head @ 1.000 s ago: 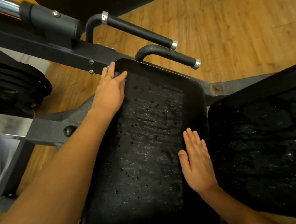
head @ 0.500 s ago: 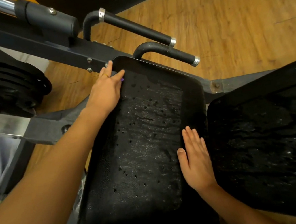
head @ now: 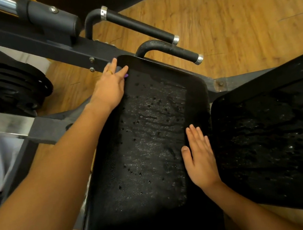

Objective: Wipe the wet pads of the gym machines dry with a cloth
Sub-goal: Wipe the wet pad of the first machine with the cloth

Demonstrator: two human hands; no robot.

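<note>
A: Where do the person's hands sit?
B: The left hand (head: 112,87) lies with fingers straight on the far corner of the long pad (head: 149,134), over a purple scrap (head: 126,75), possibly the cloth. The right hand (head: 200,158) rests flat, holding nothing, at its right edge.
A: And wiping it well?
B: Probably long overlapping strokes; the second pad (head: 277,135) alongside is wet too.

bare forearms (head: 58,178), gold ring (head: 110,72)

no legible text, labels or numbers
</note>
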